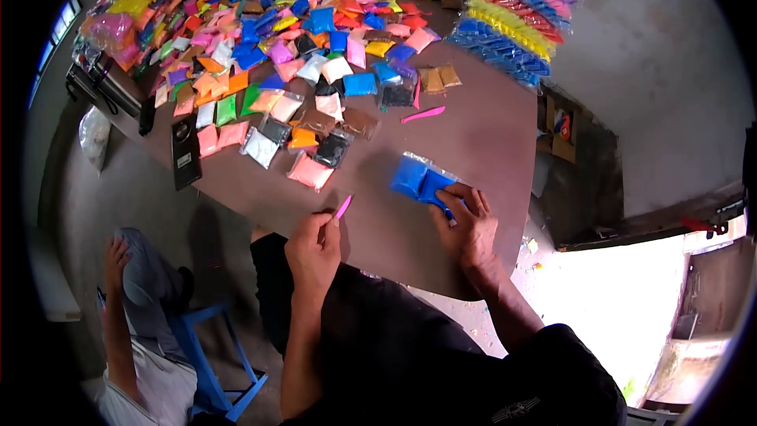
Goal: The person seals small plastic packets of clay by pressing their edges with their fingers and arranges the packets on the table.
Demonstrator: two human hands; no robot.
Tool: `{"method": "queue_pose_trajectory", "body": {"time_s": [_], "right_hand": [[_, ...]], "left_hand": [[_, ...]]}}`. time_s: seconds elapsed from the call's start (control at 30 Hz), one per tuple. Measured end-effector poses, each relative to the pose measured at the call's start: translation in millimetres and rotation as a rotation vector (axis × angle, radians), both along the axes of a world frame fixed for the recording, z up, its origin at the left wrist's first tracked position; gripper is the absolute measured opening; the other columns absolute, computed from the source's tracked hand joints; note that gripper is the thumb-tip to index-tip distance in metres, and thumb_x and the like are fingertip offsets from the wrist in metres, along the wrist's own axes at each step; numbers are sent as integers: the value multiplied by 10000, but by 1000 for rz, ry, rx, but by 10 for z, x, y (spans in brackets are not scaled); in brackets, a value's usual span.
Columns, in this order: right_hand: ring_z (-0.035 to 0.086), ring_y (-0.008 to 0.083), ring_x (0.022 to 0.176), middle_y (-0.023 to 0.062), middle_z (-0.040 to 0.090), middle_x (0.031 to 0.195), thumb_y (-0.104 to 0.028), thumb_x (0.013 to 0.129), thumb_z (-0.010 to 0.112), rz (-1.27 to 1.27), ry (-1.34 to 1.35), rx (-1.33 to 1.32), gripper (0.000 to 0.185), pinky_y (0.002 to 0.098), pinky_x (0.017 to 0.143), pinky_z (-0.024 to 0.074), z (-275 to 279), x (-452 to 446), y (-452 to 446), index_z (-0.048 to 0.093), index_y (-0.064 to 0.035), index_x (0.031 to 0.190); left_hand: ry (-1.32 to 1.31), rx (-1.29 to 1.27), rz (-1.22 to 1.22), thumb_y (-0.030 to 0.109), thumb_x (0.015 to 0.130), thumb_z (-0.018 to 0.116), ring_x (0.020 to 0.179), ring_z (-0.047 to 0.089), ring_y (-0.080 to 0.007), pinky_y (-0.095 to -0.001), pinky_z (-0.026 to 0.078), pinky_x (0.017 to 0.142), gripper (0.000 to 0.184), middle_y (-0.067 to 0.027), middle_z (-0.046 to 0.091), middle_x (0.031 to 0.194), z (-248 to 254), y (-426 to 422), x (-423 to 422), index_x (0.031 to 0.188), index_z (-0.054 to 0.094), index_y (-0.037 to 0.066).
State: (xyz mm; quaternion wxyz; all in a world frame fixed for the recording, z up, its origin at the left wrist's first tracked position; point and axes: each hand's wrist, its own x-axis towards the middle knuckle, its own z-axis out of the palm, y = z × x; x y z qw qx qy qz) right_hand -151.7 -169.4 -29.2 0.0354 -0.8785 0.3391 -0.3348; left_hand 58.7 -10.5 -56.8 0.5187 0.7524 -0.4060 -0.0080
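Observation:
My left hand (pixel 314 246) is closed near the table's front edge, pinching a small pink plastic knife (pixel 344 206) between thumb and fingers, its blade pointing up and away from me. To the right, my right hand (pixel 468 229) has its fingers curled over the near end of a pair of joined blue clay packets (pixel 409 176) in clear film. The packets lie on the brown table (pixel 378 229), and the fingers cover part of one. Another pink plastic knife (pixel 424 114) lies farther back, beside the loose packets.
A big heap of coloured packets (pixel 315 20) covers the back. Bundled bagged packs (pixel 512 20) are stacked at back right. A phone (pixel 186 154) and a steel flask (pixel 110 83) stand at the left edge. Another person's knee (pixel 146 268) is at lower left beside a blue stool (pixel 209 355).

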Motion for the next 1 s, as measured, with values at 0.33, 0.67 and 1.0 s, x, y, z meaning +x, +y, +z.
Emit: {"method": "queue_pose_trajectory", "body": {"time_s": [0.33,0.67,1.0], "right_hand": [[663,301,956,80,683,1055,-116,721,854,1,11,47,302,417,766,586,19,7,10,730,-86,995],[685,317,893,143,694,1021,-77,755,811,62,-54,61,260,407,738,586,262,47,-49,723,-62,1000],[703,293,785,86,721,870,-53,827,729,231,-64,39,116,384,668,568,690,713,-622,729,-85,938]], "left_hand": [[-44,-37,-26,46,881,720,650,652,-319,-361,514,583,93,-160,654,793,-11,-7,12,925,649,7],[-58,-22,-6,42,860,729,653,655,-318,-363,513,578,104,-158,648,782,66,-20,-27,923,653,9],[-254,51,-58,72,833,739,677,664,-355,-408,528,560,140,-135,663,822,104,-227,66,927,636,82]]}}
